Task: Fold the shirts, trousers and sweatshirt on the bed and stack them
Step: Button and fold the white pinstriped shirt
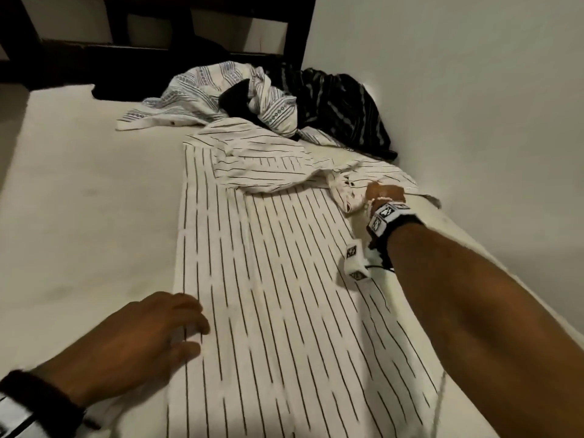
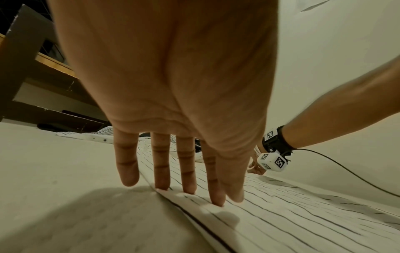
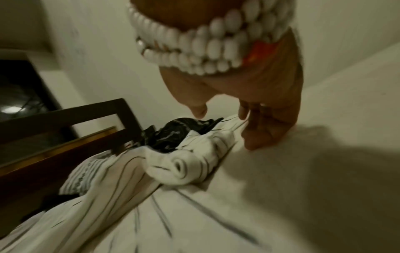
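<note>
Left hand (image 1: 151,336) is pressing flat, fingers straight, on the near edge of the striped shirt (image 1: 284,295), which is lying lengthwise down the bed (image 1: 79,216); right hand (image 1: 384,192) is pinching its far, rumpled end by the wall. Early going, I'd say: nothing stacked yet. The patterned shirt (image 1: 202,90) and dark garment (image 1: 341,102) are waiting in a heap beyond, crowding the collar end.

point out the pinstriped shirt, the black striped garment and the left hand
pinstriped shirt (image 1: 278,279), head view, on its flat spread body
black striped garment (image 1: 341,105), head view, on the crumpled heap by the wall
left hand (image 1: 142,339), head view, on the back of the hand
</note>
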